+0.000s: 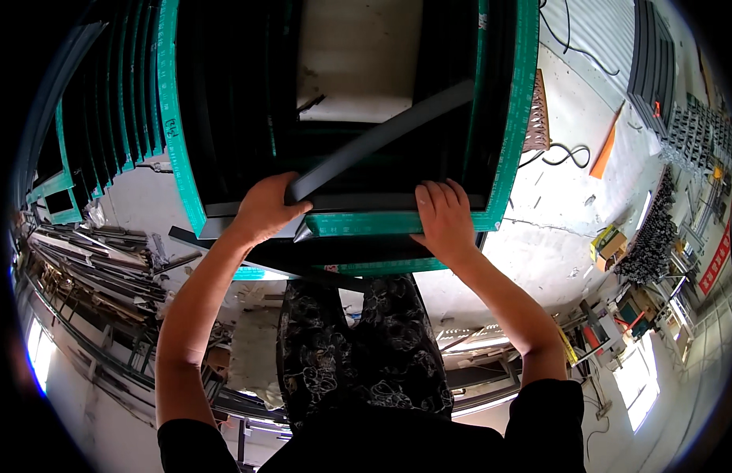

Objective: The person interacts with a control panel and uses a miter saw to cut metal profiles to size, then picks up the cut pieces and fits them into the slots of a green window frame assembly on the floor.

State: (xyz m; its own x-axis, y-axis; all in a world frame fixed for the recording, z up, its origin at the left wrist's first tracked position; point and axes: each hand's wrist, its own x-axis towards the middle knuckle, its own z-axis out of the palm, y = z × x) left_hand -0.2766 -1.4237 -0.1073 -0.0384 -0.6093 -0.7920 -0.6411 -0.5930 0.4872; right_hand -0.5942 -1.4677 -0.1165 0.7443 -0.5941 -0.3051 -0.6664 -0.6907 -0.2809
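Note:
A large rectangular frame of dark profiles (pixel 504 158) stands in front of me, its outer faces covered in green printed film. My left hand (pixel 265 206) is closed at the lower left of the frame, around the near end of a dark grey strip (pixel 382 142). That strip slants up and right across the opening. Beside my left thumb, the green film (pixel 374 224) on the near rail ends in a lifted, pointed edge, with bare grey rail to its left. My right hand (pixel 446 219) grips the rail's right part, fingers over the top and thumb on the front.
Several green-edged frames (pixel 117 94) stack at the left, above a heap of long profiles (pixel 98 256). At right are an orange wedge-shaped piece (pixel 606 143), a black cable (pixel 569 155), a yellow carton (pixel 609 246) and a pile of dark profile ends (pixel 648 236). Another green-edged rail (pixel 397 266) lies close to my legs.

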